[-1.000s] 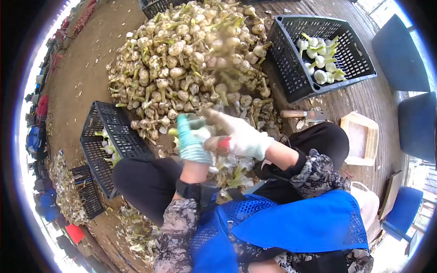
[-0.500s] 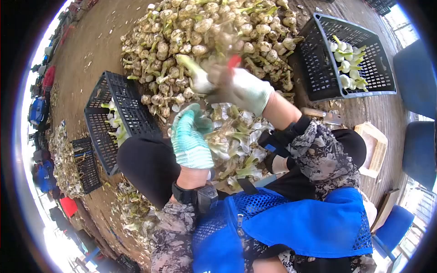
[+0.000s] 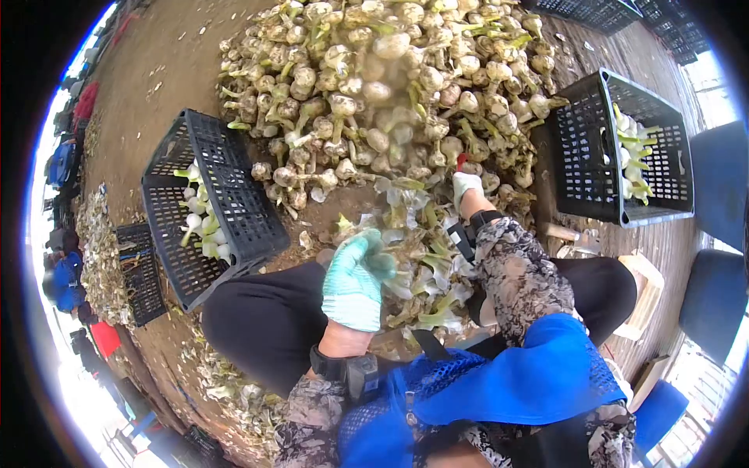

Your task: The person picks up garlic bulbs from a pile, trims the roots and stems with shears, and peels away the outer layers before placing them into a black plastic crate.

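Note:
My left hand, in a green and white glove, is held over the garlic peelings between my knees. Its fingers are curled, and whatever they may hold is hidden. Farther forward, my right hand, in a pale glove, reaches to the near right edge of a large heap of garlic bulbs. A red tool end sticks out of its closed fingers; the tool's kind cannot be made out. The heaped bulbs are soil-stained and have cut stems.
Cleaned white garlic lies in a black crate on the left and another black crate on the right. By my right knee are a wooden-handled tool and a pale wooden box. Blue chairs stand at right.
My right hand has moved right, away from my left hand, to the heap. The pale garlic bulb seen beside it is no longer visible there. The camera view has shifted.

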The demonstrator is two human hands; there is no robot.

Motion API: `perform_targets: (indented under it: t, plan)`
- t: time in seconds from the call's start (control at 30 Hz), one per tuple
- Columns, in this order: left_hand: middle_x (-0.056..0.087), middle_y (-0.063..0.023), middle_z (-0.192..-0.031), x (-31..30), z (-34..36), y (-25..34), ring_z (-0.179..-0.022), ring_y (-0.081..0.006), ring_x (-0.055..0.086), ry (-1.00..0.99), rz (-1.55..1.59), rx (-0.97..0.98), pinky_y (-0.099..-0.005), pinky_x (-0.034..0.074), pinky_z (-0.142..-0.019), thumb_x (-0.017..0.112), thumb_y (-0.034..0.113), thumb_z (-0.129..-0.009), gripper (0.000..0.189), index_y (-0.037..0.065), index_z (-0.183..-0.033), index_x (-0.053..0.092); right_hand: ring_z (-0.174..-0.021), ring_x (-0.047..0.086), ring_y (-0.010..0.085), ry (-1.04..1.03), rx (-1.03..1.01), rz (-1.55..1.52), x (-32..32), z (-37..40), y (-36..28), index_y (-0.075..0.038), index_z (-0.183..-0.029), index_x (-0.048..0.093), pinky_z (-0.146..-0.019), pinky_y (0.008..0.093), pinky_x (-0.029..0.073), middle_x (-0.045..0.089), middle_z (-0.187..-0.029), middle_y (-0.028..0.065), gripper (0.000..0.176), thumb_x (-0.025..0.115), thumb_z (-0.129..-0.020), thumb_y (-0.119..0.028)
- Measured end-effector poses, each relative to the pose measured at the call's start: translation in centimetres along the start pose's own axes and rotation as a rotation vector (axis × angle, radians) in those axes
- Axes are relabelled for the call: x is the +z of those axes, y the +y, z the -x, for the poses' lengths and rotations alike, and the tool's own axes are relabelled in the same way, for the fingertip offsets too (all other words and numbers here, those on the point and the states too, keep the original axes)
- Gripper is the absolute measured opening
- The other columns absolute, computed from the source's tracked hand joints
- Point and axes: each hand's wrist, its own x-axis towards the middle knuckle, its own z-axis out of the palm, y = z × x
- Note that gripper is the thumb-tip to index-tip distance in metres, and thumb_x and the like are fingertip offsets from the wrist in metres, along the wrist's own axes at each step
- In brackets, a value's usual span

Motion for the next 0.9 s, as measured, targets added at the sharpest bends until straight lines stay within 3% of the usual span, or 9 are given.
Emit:
perform_targets:
  t: [0.17, 0.23, 0.33, 0.47, 0.6, 0.63, 0.7, 0.8, 0.9]
  plan:
    - [0.062, -0.0077, -0.081, 0.0, -0.4, 0.2, -0.063, -0.0202, 0.059, 0.014, -0.035, -0.044, -0.0341, 0.048, -0.056, 0.052, 0.018, -0.085, 0.021, 0.003, -0.098, 0.06, -0.09, 0.055, 0.0186, 0.004, -0.42, 0.876, -3.5, 1.6, 0.7, -0.014, -0.106, 0.061, -0.076, 0.0304, 0.042, 0.059, -0.104, -0.0016, 0.025, 0.049, -0.084, -0.016]
    - [0.061, -0.0066, -0.082, 0.2, -0.7, -0.7, -0.065, -0.0199, 0.059, 0.053, -0.185, -0.018, -0.034, 0.048, -0.058, 0.049, 0.029, -0.087, 0.032, 0.004, -0.106, 0.057, -0.068, 0.056, 0.0189, 0.017, -0.317, -0.108, -3.8, 2.6, 3.4, -0.007, -0.093, 0.06, -0.062, 0.0293, 0.045, 0.059, -0.076, 0.009, 0.017, 0.06, -0.078, -0.014]
    - [0.061, -0.0064, -0.082, 2.0, -0.1, -0.7, -0.065, -0.0194, 0.059, -0.005, -0.249, -0.131, -0.033, 0.047, -0.054, 0.045, 0.042, -0.087, 0.046, 0.005, -0.114, 0.051, -0.062, 0.052, 0.0101, -0.077, -0.131, -1.259, -12.0, 13.7, 1.6, -0.002, -0.092, 0.06, -0.057, 0.0259, 0.044, 0.06, -0.071, 0.0035, 0.018, 0.063, -0.079, -0.014]
    - [0.055, -0.0124, -0.102, 2.4, 1.1, 0.0, -0.069, -0.0219, 0.059, -0.478, -0.187, -0.346, -0.0295, 0.049, -0.049, 0.043, 0.055, -0.084, 0.061, 0.007, -0.123, 0.044, -0.072, 0.056, 0.0107, 0.446, -0.623, -0.812, -13.2, 21.3, 1.6, 0.004, -0.1, 0.058, -0.063, 0.0246, 0.046, 0.061, -0.079, 0.0065, 0.022, 0.059, -0.08, -0.004]
    - [0.051, -0.0119, -0.111, 2.9, 3.2, -2.2, -0.081, -0.0202, 0.06, -0.489, -0.376, 0.04, -0.0327, 0.055, -0.061, 0.064, 0.037, -0.08, 0.059, 0.006, -0.125, 0.042, -0.074, 0.057, 0.0136, 0.145, -0.365, -1.805, -10.6, 22.6, 0.9, 0.001, -0.113, 0.048, -0.063, 0.0234, 0.045, 0.058, -0.084, 0.006, 0.035, 0.059, -0.085, -0.015]
    - [0.049, -0.0106, -0.12, 2.8, 3.5, -2.6, -0.099, -0.019, 0.055, -0.476, -0.409, 0.157, -0.0329, 0.05, -0.081, 0.07, 0.024, -0.077, 0.062, 0.005, -0.128, 0.039, -0.073, 0.056, 0.0136, 0.017, -0.357, -1.892, -11.4, 24.1, 0.4, -0.001, -0.111, 0.047, -0.06, 0.0242, 0.045, 0.055, -0.082, 0.0043, 0.033, 0.056, -0.087, -0.022]
    - [0.046, -0.0104, -0.126, 3.5, 4.3, -3.4, -0.109, -0.0187, 0.049, -0.467, -0.771, 0.519, -0.0317, 0.043, -0.091, 0.07, 0.02, -0.077, 0.065, 0.004, -0.13, 0.037, -0.074, 0.055, 0.0129, 0.366, -0.649, -1.305, -9.8, 23.5, 0.3, -0.001, -0.102, 0.051, -0.062, 0.027, 0.045, 0.055, -0.082, 0.0042, 0.027, 0.054, -0.088, -0.025]
    - [0.046, -0.0106, -0.125, 4.9, 5.7, -4.3, -0.113, -0.0196, 0.046, -0.429, -0.93, 0.771, -0.0306, 0.039, -0.095, 0.074, 0.008, -0.071, 0.071, 0.002, -0.131, 0.037, -0.083, 0.053, 0.0112, 0.452, -0.338, -1.376, -8.1, 22.5, -1.7, 0.002, -0.105, 0.053, -0.074, 0.0259, 0.044, 0.06, -0.095, 0.0072, 0.036, 0.055, -0.087, -0.029]
    - [0.043, -0.0107, -0.13, 5.1, 6.0, -4.1, -0.114, -0.0182, 0.045, -0.397, -1.1, 0.884, -0.0302, 0.038, -0.096, 0.074, 0.009, -0.072, 0.072, 0.001, -0.132, 0.035, -0.056, 0.048, 0.0148, 0.542, -0.324, -1.497, -8.5, 22.7, -2.0, -0.003, -0.08, 0.056, -0.054, 0.0311, 0.042, 0.05, -0.064, 0.0051, 0.026, 0.058, -0.082, -0.028]
